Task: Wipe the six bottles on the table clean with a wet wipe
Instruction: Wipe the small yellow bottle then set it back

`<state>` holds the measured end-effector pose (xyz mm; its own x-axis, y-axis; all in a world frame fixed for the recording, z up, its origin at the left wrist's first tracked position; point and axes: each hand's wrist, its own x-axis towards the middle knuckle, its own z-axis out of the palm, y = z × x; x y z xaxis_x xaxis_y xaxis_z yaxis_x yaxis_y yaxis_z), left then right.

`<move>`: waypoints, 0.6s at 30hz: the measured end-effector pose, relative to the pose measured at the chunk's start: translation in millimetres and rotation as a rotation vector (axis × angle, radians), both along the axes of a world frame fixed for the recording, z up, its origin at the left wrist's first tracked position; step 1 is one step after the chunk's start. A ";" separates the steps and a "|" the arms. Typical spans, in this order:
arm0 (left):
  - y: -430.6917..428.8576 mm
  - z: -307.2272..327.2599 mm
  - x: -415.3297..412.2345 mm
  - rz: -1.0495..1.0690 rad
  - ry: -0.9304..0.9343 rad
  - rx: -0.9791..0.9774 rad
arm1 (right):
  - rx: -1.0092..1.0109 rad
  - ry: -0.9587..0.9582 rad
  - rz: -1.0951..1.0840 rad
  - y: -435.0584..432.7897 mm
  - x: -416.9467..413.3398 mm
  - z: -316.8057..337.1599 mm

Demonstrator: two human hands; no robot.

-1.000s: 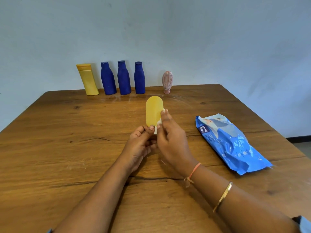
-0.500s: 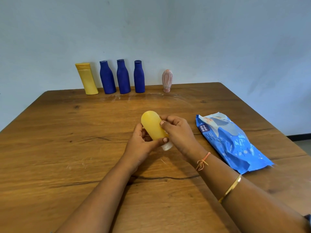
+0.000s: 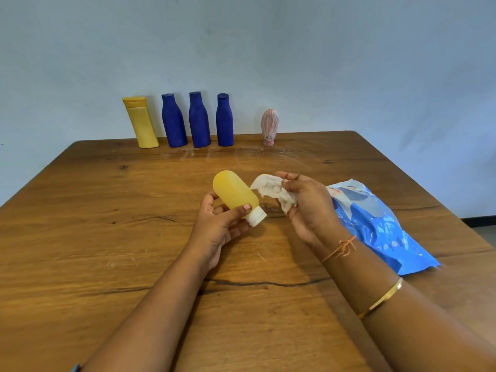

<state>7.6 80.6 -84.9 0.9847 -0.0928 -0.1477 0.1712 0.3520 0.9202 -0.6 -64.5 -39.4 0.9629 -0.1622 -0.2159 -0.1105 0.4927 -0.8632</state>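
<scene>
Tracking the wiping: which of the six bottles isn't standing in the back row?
The white-capped yellow bottle, tilted in the left hand; the other five stand upright in the row.

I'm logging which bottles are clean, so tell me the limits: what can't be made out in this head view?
All in the head view:
The yellow bottle in the left hand: its underside, hidden by that hand.
The wet wipe: bunched in the right hand, so any soiling is hidden.
The five bottles in the far row: too small for dirt to show; backs face away.
The wipes packet: left edge partly behind the right hand.
</scene>
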 end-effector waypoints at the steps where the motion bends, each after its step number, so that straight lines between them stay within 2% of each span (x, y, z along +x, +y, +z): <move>1: -0.7 0.2 0.2 0.020 0.005 -0.034 | -0.172 -0.027 0.013 6.3 -4.7 -2.2; 2: -0.8 0.4 -0.1 0.035 0.013 -0.062 | -0.399 -0.076 0.030 13.2 -10.8 -6.8; 5: -0.3 1.1 -1.1 0.082 0.038 -0.104 | -1.254 -0.380 0.182 28.6 -29.3 -27.6; 6: 0.5 1.7 -1.5 0.101 0.043 -0.091 | -1.466 -0.442 0.234 32.6 -33.7 -33.3; 9: 1.5 3.4 -2.3 0.130 0.042 -0.028 | -1.859 -0.424 0.241 40.7 -39.2 -45.5; 11: 0.9 4.5 -3.5 0.115 0.031 -0.010 | -1.976 -0.378 0.184 43.0 -37.1 -48.4; 13: 1.4 5.3 -4.8 0.103 0.019 0.003 | -1.977 -0.385 0.145 43.0 -33.3 -45.2; 16: 3.7 6.7 -5.8 0.082 -0.017 -0.011 | -1.792 -0.328 0.187 34.0 -22.5 -30.4; 18: 3.9 9.0 -6.1 0.065 -0.055 -0.028 | -1.563 -0.205 0.355 23.3 -11.6 -18.2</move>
<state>1.4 84.6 -75.9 0.9953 -0.0321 -0.0912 0.0965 0.3865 0.9172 -12.2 -41.2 -57.6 0.9882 0.1369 0.0684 0.1529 -0.8612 -0.4847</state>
